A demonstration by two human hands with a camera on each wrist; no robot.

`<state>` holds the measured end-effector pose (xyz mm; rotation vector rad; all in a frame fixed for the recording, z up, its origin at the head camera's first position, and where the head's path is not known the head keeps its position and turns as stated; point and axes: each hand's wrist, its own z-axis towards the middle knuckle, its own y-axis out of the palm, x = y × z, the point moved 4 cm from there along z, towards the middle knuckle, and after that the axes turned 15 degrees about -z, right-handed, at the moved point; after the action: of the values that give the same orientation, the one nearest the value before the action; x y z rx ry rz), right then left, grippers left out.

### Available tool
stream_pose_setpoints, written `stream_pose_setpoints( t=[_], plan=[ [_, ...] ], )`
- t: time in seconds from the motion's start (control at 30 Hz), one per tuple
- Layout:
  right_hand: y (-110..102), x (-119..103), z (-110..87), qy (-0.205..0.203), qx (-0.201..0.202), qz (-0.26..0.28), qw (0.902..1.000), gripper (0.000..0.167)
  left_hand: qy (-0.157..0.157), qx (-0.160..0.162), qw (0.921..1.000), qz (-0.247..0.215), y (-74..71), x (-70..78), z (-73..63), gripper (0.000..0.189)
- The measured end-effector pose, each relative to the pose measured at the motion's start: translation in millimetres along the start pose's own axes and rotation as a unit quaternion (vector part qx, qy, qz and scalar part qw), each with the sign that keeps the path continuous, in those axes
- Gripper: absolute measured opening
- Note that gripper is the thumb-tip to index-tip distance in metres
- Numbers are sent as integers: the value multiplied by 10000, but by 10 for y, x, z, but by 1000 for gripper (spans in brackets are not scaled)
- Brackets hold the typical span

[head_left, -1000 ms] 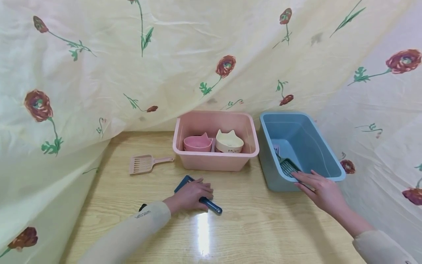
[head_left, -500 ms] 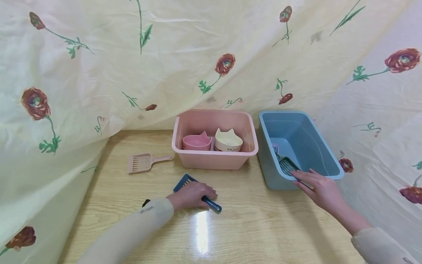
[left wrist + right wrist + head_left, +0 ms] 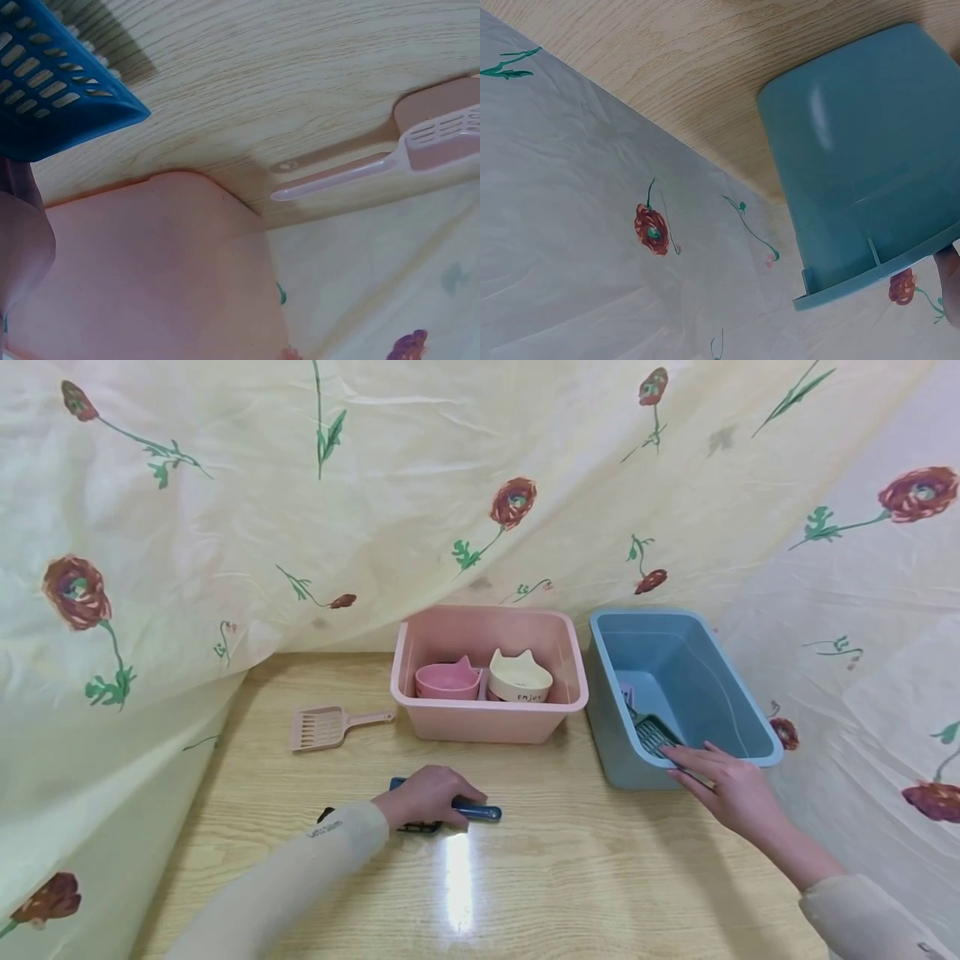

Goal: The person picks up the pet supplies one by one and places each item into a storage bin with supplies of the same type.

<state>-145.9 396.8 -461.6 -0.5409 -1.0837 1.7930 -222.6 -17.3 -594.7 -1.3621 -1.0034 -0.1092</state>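
Observation:
My left hand grips a blue slotted litter scoop low over the wooden table, and part of its handle sticks out to the right. The hand and forearm hide most of the scoop's head in the head view. My right hand rests on the front rim of a blue bin, its fingers fairly straight over the edge and the thumb lower, outside. Inside the bin a dark green slotted scoop leans near those fingertips; the rest of it is hidden.
A pink bin at the back middle holds a pink cat-eared bowl and a cream one. Left of it lies a pale pink litter scoop. Something small and purple sits in the blue bin. Flowered cloth hangs behind.
My left hand has turned the blue litter scoop, so its handle now points straight right instead of slanting toward the front. My right hand stays at the blue bin's rim.

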Motion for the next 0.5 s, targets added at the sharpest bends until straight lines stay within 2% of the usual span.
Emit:
stream_pose_setpoints(
  t=[0.23, 0.5],
  plan=[
    [-6, 11, -4, 11, -84, -30, 10000, 71, 10, -42, 10000, -40, 6, 24, 59, 45],
    [-17, 10, -3, 16, -128, -37, 9999, 71, 31, 129, 9997, -227, 48, 33, 74, 35]
  ],
)
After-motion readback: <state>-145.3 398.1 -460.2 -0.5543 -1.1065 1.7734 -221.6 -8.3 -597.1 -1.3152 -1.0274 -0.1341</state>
